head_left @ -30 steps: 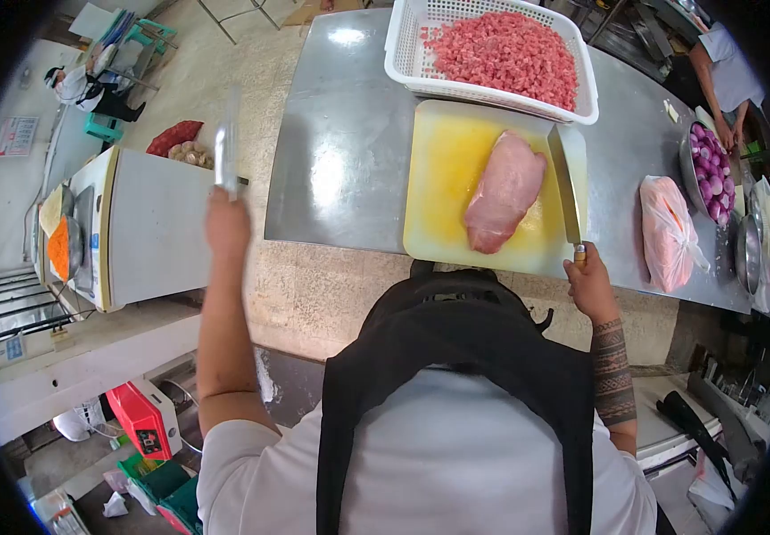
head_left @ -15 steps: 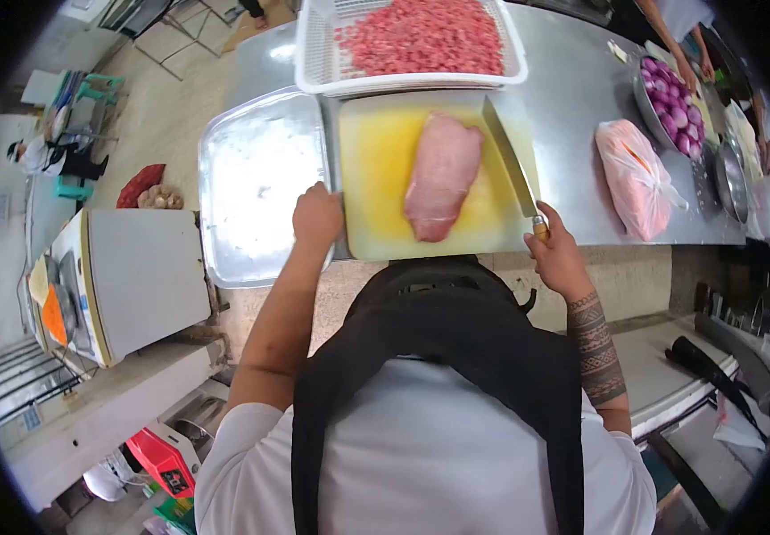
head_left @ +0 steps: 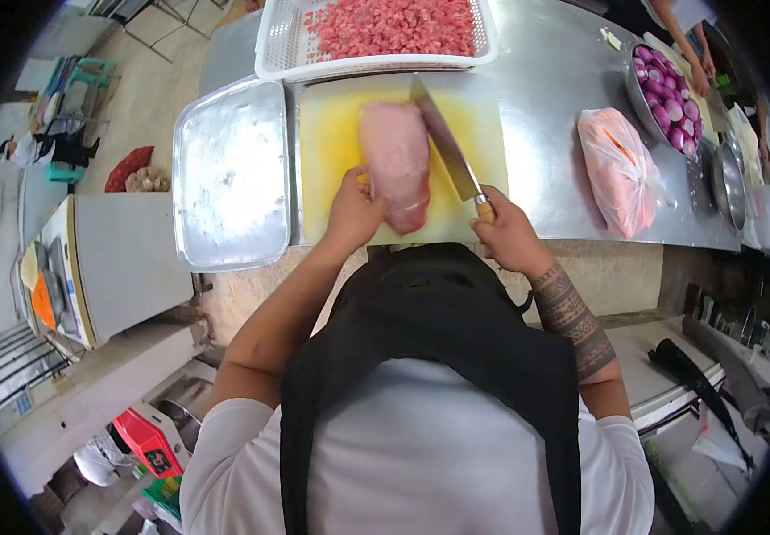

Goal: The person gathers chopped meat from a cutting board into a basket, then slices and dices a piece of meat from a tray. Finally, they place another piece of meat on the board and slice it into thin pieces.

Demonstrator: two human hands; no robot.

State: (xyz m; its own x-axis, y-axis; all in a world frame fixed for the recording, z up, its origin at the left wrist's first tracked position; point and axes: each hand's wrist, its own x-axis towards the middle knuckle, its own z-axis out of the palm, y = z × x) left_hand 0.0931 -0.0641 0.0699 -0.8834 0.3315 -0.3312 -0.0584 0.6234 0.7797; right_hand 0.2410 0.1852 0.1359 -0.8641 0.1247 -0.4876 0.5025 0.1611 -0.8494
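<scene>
A pale pink slab of raw meat lies lengthwise on a yellow-stained cutting board. My left hand is at the slab's lower left edge, its fingers curled against the side and its thumb close to the near end. In my right hand is the wooden handle of a large knife. Its long blade points away from me and slants left over the board, just right of the meat. The blade's tip reaches near the slab's far right corner.
Beyond the board stands a white perforated basket of diced meat. A metal tray is on the left. To the right are a plastic bag with orange contents and a bowl of peeled purple onions. Another person's hand shows behind the bowl.
My left hand has moved from the tray's edge to the meat. The slab has turned so its far end points more to the left. The knife has come in closer beside it.
</scene>
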